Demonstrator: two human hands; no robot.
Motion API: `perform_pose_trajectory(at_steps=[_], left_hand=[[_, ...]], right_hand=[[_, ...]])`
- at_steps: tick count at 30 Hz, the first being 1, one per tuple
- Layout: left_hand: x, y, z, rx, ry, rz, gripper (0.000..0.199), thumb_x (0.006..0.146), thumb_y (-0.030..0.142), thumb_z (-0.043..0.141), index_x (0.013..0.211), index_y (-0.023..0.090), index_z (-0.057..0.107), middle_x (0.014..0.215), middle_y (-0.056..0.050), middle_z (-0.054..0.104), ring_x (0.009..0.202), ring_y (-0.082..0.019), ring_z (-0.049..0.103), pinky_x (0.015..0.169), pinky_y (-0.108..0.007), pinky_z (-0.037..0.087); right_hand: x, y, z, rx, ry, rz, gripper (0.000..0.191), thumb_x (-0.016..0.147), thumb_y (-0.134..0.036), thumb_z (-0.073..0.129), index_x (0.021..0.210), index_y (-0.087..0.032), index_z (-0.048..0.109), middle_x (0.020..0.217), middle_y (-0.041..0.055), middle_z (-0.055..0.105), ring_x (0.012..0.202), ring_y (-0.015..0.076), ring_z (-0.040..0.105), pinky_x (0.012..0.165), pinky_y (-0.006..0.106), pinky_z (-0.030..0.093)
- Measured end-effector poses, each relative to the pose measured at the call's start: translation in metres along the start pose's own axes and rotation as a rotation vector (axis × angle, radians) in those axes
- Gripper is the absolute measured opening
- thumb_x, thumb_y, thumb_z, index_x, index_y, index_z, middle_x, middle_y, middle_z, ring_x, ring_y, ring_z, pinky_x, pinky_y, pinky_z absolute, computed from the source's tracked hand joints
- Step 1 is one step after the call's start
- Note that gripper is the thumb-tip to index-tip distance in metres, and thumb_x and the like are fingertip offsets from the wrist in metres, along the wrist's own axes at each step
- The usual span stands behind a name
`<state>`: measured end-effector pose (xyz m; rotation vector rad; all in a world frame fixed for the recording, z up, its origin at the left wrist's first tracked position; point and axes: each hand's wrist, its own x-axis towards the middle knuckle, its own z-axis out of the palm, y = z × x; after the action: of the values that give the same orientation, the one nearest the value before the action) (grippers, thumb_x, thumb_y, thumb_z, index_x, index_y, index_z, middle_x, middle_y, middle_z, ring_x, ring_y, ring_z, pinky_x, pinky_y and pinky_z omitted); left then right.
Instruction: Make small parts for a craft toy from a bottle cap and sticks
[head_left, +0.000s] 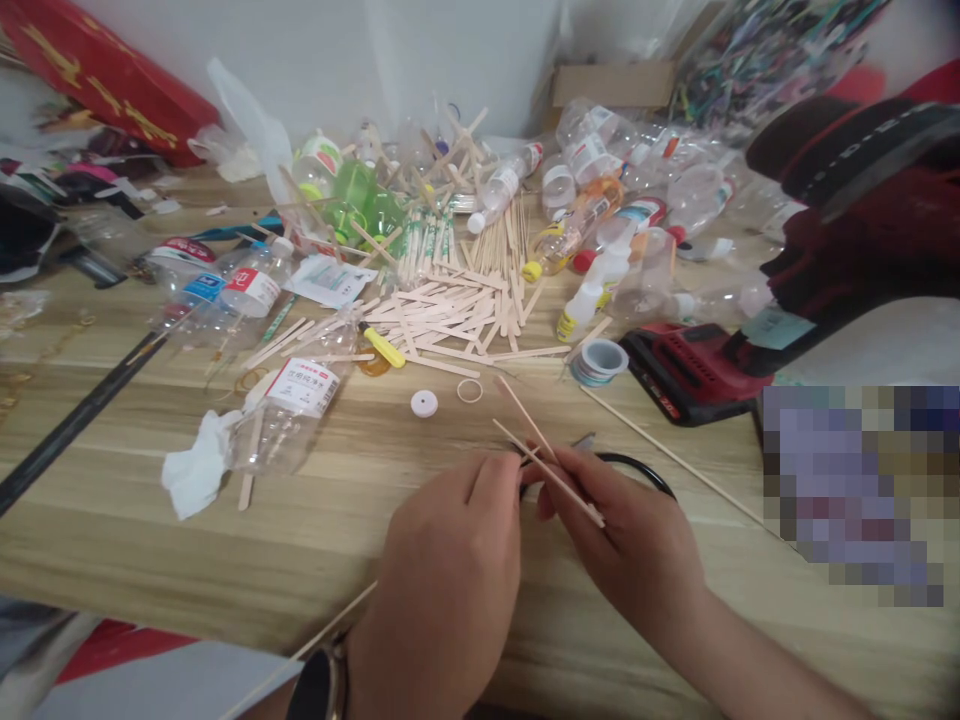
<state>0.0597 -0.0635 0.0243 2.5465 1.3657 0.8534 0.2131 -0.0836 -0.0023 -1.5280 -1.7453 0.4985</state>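
Note:
My right hand (pixel 637 530) is closed around thin wooden sticks. One wooden stick (pixel 525 415) points up and away from its fingers, and another narrow stick (pixel 551 475) crosses over the thumb. My left hand (pixel 454 560), with a watch (pixel 322 685) on its wrist, is closed and meets the right fingertips. A long bamboo skewer (pixel 334 625) runs from the lower left into the left hand, where the fingers are mostly hidden. Behind the right hand lies a black looped handle (pixel 641 468) with a bit of metal, partly covered.
Ahead lie a pile of craft sticks (pixel 442 315), a yellow-handled tool (pixel 384 345), a white disc (pixel 424 403), a ring (pixel 470 390) and a tape roll (pixel 600 360). A labelled bottle (pixel 296 415) lies left, a red-black power tool (pixel 697 365) stands right, and several plastic bottles lie behind.

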Motion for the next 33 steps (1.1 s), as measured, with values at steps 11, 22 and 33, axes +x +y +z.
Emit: perform_pose_trajectory(at_steps=[11, 22, 33], left_hand=[[-0.004, 0.0, -0.002, -0.045, -0.01, -0.013, 0.023, 0.095, 0.011, 0.038, 0.092, 0.021, 0.058, 0.083, -0.002, 0.073, 0.064, -0.018, 0.066, 0.055, -0.03, 0.047], [-0.003, 0.001, 0.002, -0.077, -0.004, -0.024, 0.021, 0.094, 0.011, 0.041, 0.094, 0.02, 0.06, 0.078, 0.0, 0.072, 0.064, -0.017, 0.067, 0.055, -0.028, 0.044], [0.003, -0.008, -0.021, -0.106, -0.03, -0.106, 0.021, 0.093, 0.02, 0.042, 0.091, 0.022, 0.064, 0.076, 0.001, 0.073, 0.064, -0.016, 0.067, 0.055, -0.025, 0.043]], right_hand=[[-0.003, 0.01, 0.005, -0.338, 0.183, -0.524, 0.044, 0.092, -0.002, 0.041, 0.133, -0.013, 0.051, 0.099, 0.0081, 0.075, 0.078, 0.0167, 0.072, 0.076, 0.025, 0.057], [0.004, 0.019, -0.003, -0.639, 0.305, -0.448, 0.028, 0.101, -0.018, 0.039, 0.095, -0.013, 0.066, 0.05, -0.0012, 0.057, 0.042, 0.0145, 0.052, 0.044, 0.029, 0.036], [0.011, 0.026, 0.001, -0.681, 0.126, -0.085, 0.047, 0.101, -0.04, 0.036, 0.066, -0.021, 0.06, 0.045, -0.0001, 0.056, 0.04, 0.0155, 0.05, 0.043, 0.027, 0.022]])
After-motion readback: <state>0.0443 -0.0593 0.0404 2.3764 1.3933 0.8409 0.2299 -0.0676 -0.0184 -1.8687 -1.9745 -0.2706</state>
